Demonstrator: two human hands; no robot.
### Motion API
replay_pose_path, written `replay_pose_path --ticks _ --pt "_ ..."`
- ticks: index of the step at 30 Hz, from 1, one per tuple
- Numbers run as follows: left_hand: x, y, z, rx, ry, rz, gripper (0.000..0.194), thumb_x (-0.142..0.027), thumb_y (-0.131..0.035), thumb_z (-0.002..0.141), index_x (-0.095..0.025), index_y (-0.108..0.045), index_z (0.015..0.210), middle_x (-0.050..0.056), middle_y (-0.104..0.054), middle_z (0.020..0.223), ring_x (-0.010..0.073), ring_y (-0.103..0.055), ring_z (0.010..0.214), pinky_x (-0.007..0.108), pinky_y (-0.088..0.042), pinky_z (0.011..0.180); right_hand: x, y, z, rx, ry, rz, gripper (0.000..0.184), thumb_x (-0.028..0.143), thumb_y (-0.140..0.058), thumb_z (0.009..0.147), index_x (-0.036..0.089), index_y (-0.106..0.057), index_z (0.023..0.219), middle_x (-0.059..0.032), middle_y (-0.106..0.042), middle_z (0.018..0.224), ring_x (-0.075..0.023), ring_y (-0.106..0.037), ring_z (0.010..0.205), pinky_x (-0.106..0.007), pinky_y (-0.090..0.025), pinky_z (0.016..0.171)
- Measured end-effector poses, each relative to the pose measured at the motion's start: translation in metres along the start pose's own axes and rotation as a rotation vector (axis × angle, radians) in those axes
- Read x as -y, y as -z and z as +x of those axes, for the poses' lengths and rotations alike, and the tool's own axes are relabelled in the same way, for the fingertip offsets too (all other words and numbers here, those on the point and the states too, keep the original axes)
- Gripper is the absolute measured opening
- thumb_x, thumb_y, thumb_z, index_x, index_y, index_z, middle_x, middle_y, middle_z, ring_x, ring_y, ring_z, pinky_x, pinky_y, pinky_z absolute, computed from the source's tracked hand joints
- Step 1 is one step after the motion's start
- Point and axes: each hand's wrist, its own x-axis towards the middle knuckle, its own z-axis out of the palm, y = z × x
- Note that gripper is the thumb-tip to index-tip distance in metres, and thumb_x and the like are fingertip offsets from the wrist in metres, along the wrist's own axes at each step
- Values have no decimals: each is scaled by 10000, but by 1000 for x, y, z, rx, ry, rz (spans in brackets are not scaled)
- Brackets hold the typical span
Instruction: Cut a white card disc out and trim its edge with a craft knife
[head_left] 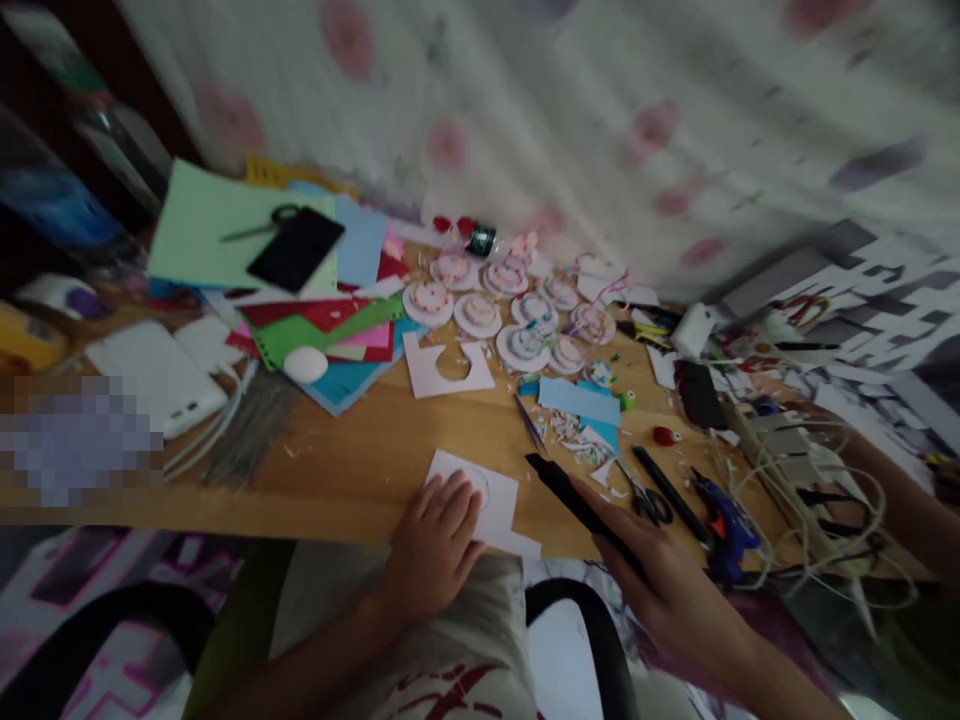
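My left hand (442, 535) lies with its fingers stretched over a white piece of paper (499, 505) at the table's front edge. A faint curved line shows on that paper beside the fingertips. My right hand (652, 560) is closed around a long black utility knife (577, 500), its slanted tip pointing to the upper left, just right of the paper. Small scissors (646, 497), a dark pen (671, 492) and a blue glue gun (727, 530) lie to the right of the knife. Behind the paper is a white card (420, 375) with a round cut-out.
Several small decorated paper hats (523, 345) stand at the back by the curtain (525, 120). Coloured papers, a green ruler (300, 340) and a black phone (296, 248) lie left. Paper scraps (574, 432) litter the middle. Another person's arm (892, 490) reaches over tangled cables at the right.
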Motion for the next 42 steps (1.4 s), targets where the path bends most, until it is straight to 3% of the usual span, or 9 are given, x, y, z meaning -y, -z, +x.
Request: replay_pose_path --ticks 4,9,15,20,26,32,34,37,42 --pt "11 9 -6 38 -85 26 442 -254 -464 943 -124 -521 1362 120 -547 1433 274 -448 1366 473 -406 1111 -26 -24 1 -122 28 27 631 148 -305 958 265 -177 1565 -113 -498 1439 -238 -508 1302 -420 -457 1056" --pt "27 18 1 39 13 -27 502 -254 -558 895 -157 -499 1384 141 -486 1481 292 -448 1368 478 -461 1073 -40 -57 18 -193 31 -57 823 20 -342 844 280 -77 1579 -118 -551 1150 -248 -596 1063 -435 -501 947" --pt "43 35 30 271 105 -150 842 -339 -833 660 -156 -480 1402 137 -524 1435 354 -373 1388 555 -309 1159 -51 -82 37 -368 52 -305 878 -21 -419 765 312 -227 1555 -104 -511 1032 -264 -557 905 -455 -508 821" --pt "50 55 31 339 172 -192 883 -428 -917 515 -168 -566 1282 147 -570 1280 372 -455 1252 533 -393 1064 -56 -84 47 -475 113 -247 713 62 -432 827 280 -379 1504 -108 -522 1028 -251 -544 883 -443 -525 783" --pt "47 85 -4 236 139 -380 44 -177 -670 839 -198 -647 870 25 -629 901 216 -583 951 404 -437 950 -38 -63 44 -440 122 -128 459 249 -467 948 173 -491 1400 -193 -482 1249 -341 -469 1147 -586 -425 960" --pt "27 112 0 294 313 -734 66 -219 -676 828 -173 -679 781 6 -595 789 137 -583 737 240 -424 671 36 -46 28 10 378 551 594 465 -729 806 198 -545 1304 -125 -578 1243 -261 -550 1159 -364 -470 971" --pt "26 118 12 315 340 -876 90 -247 -715 793 -170 -705 748 7 -591 768 132 -579 723 231 -416 660 55 -49 26 119 354 727 357 396 -685 870 204 -636 1167 -80 -652 1073 -201 -615 992 -298 -492 854" --pt "30 118 25 391 423 -1134 165 -319 -777 722 -173 -741 789 18 -620 785 135 -572 708 232 -412 641 64 -51 30 74 190 898 212 344 -554 959 177 -685 956 -59 -663 902 -165 -606 841 -270 -462 750" --pt "35 106 35 417 930 -1385 404 -469 -801 664 -177 -730 934 51 -706 862 183 -605 766 264 -466 670 52 -43 48 91 -244 1194 336 499 -682 849 164 -680 818 -6 -586 744 -122 -500 675 -230 -379 600"
